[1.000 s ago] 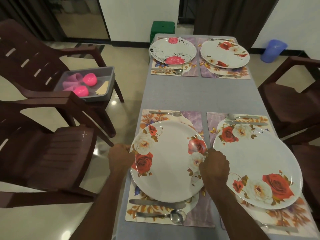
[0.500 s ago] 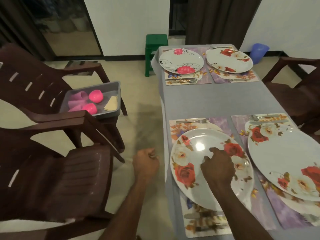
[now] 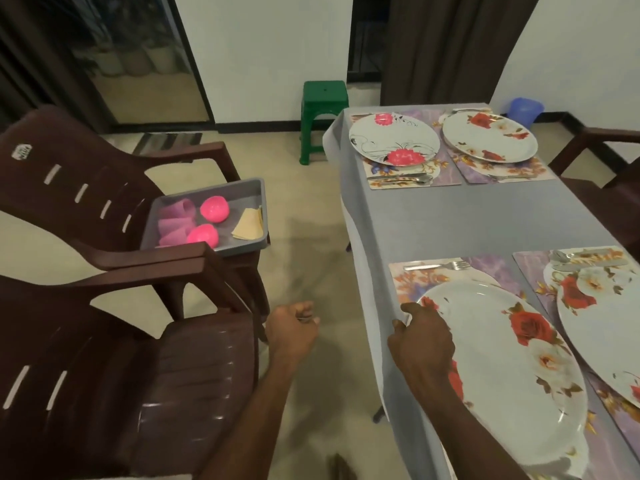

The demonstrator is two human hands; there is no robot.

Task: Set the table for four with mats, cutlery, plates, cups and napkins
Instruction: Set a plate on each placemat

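While your right hand [image 3: 420, 344] rested at the near-left rim of the nearest plate [image 3: 505, 368], fingers curled over the bench [image 3: 485, 216] edge beside it, I could not tell whether it pinched the plate or only the grey cloth. Your left hand [image 3: 292, 329] hung loosely curled over the floor, left of the bench, holding nothing that showed.

All four plates sat on their mats with cutlery, so what remained were the pink cups [image 3: 194, 221] and the folded napkins [image 3: 248, 224], both in the grey tray [image 3: 204, 249] on the brown chair [image 3: 79, 188] well left of the bench.

Those cups looked like thin plastic: light, stiff enough to pinch, probably a little slick, and not likely to break if dropped. Some lay on their sides, others mouth down. You could have taken each around its wall or by the rim, lightly, since a hard squeeze might flex it.

Napkins seemed soft and limp; a pinch at the folded corner, lifted slowly, should have kept the stack from fanning apart.
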